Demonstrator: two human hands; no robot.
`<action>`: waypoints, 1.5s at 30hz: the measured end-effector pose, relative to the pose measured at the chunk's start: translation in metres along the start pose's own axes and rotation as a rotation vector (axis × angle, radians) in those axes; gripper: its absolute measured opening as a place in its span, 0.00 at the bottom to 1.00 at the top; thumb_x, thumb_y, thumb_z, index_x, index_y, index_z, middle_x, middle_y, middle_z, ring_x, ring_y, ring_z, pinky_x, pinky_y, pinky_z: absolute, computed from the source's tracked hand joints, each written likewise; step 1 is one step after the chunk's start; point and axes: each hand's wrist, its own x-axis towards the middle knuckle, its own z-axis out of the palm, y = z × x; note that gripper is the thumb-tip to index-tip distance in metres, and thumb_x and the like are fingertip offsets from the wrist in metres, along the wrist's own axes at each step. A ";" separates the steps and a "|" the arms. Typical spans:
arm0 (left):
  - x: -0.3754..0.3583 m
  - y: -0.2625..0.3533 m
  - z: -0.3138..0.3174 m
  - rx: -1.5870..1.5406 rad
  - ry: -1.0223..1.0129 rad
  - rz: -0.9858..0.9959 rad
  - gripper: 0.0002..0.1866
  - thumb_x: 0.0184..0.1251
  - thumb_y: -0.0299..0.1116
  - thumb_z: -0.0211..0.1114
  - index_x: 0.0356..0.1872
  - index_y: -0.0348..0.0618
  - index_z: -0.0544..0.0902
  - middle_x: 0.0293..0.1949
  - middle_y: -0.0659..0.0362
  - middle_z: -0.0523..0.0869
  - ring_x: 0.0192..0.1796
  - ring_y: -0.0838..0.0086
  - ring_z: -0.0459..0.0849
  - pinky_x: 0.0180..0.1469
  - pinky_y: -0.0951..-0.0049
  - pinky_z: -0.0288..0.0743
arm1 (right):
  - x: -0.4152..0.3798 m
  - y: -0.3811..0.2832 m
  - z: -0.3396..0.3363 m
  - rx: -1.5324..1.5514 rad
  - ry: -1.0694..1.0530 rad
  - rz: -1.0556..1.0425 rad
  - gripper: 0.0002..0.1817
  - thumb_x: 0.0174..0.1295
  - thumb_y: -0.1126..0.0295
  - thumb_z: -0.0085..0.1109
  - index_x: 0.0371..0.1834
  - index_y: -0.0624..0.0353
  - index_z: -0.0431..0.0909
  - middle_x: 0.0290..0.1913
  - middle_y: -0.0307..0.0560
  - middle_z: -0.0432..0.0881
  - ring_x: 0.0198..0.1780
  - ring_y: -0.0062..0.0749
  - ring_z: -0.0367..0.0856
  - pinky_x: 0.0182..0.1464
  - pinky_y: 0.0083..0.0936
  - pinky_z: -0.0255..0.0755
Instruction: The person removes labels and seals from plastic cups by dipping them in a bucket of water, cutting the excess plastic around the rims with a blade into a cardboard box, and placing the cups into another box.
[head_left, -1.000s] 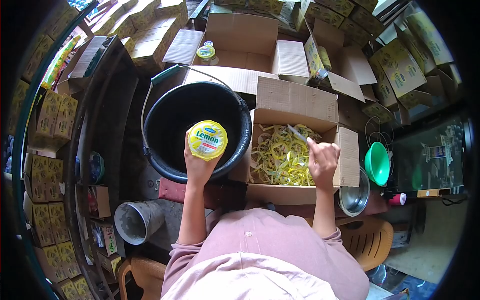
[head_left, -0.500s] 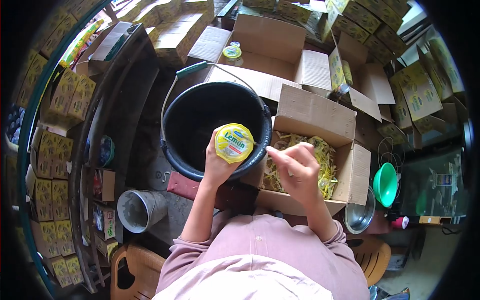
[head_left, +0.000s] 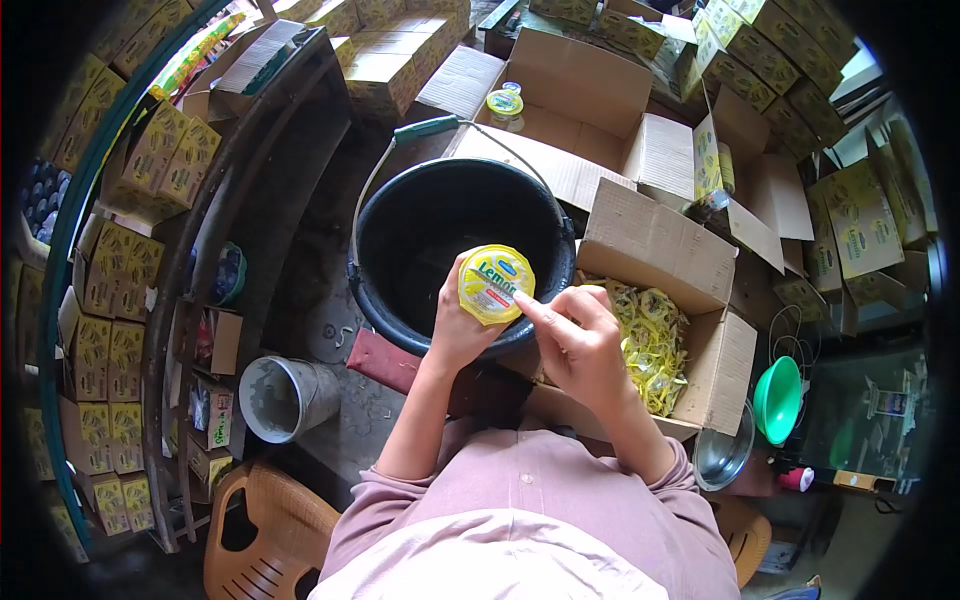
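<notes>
My left hand (head_left: 458, 325) is wrapped round a cup with a yellow lid (head_left: 492, 284) that reads "Lemon", held over the near side of a large black bucket (head_left: 400, 215). The forefinger of my right hand (head_left: 580, 340) points at the lid's right side and touches or nearly touches it. The other right fingers are curled; whether they hold anything is too small to tell. Right of the bucket, an open carton (head_left: 655, 235) holds many yellow wrapped pieces (head_left: 650, 340).
Behind the bucket is an open carton (head_left: 575, 80) with lidded cups (head_left: 505, 103) inside. A grey bucket (head_left: 290, 398) stands at the lower left. At the right are a green bowl (head_left: 777, 400) and a metal bowl (head_left: 724, 450). Stacked yellow boxes (head_left: 110, 350) line the left.
My right hand has come over to the lid, its forefinger now at the lid's edge area. The view has shifted, so the surroundings sit a little further right.
</notes>
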 end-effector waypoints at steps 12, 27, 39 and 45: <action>0.019 0.041 0.030 0.102 -0.441 0.162 0.31 0.35 0.29 0.71 0.48 0.40 0.72 0.45 0.52 0.76 0.52 0.59 0.72 0.59 0.63 0.61 | -0.049 0.002 -0.039 0.065 0.380 0.494 0.16 0.49 0.82 0.59 0.42 0.56 0.82 0.22 0.40 0.73 0.24 0.22 0.71 0.27 0.20 0.66; 0.021 0.027 0.006 0.027 -0.235 0.056 0.29 0.35 0.26 0.73 0.46 0.37 0.73 0.39 0.54 0.80 0.42 0.68 0.80 0.47 0.72 0.73 | -0.136 0.067 -0.055 -0.148 0.355 0.869 0.19 0.46 0.83 0.58 0.45 0.63 0.79 0.25 0.47 0.80 0.23 0.24 0.76 0.31 0.21 0.72; 0.014 0.003 -0.008 0.069 0.002 0.110 0.27 0.37 0.22 0.72 0.44 0.39 0.72 0.38 0.57 0.81 0.40 0.73 0.81 0.45 0.75 0.75 | -0.113 0.079 -0.037 -0.124 0.384 0.786 0.17 0.48 0.83 0.58 0.43 0.57 0.81 0.24 0.43 0.78 0.24 0.23 0.75 0.30 0.20 0.70; 0.014 -0.004 -0.005 0.125 -0.078 0.069 0.27 0.37 0.23 0.71 0.45 0.38 0.73 0.38 0.54 0.81 0.41 0.69 0.81 0.46 0.73 0.74 | -0.036 0.021 -0.033 0.035 0.291 0.345 0.19 0.48 0.84 0.58 0.43 0.54 0.82 0.24 0.42 0.75 0.27 0.26 0.72 0.31 0.22 0.68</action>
